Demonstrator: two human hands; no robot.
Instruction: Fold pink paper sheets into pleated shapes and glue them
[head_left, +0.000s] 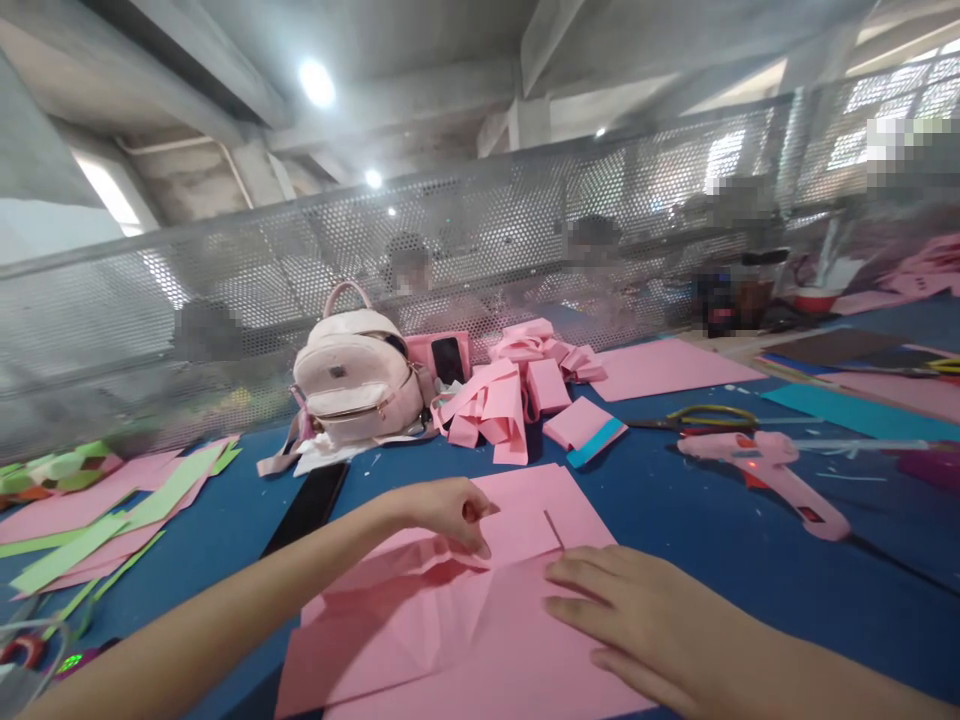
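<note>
Pink paper sheets (525,640) lie overlapped in front of me on the blue table, with a folded, creased pink piece (427,610) on top at the left. My left hand (446,510) reaches in from the left, its fingers curled and pinched on the edge of the folded pink paper. My right hand (645,610) rests flat on the right side of the sheets, fingers stretched and slightly apart. Between the hands a thin dark strip or slit (553,530) shows on the paper; I cannot tell which.
A pink glue gun (772,475) and scissors (705,418) lie at the right. Behind are a pale backpack (356,375), a heap of pink paper pieces (510,390) and a perforated metal screen (480,240). Green strips (165,490) lie left. People sit beyond the screen.
</note>
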